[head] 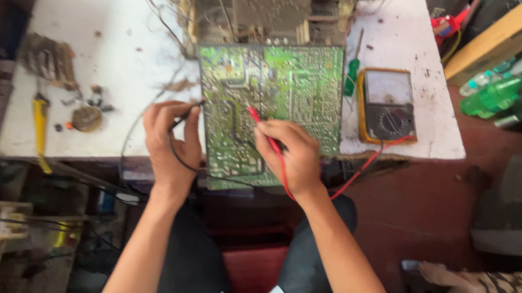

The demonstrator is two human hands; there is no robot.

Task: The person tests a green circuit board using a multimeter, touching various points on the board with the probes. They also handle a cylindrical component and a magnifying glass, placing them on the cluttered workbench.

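The right hand has its fingers closed around a red probe, whose tip rests on the solder side of the green circuit board lying on the white worktop. The left hand pinches a black probe at the board's left edge. Red lead wire (curving under the right wrist) runs to the yellow-cased meter just right of the board, beside a green-handled screwdriver.
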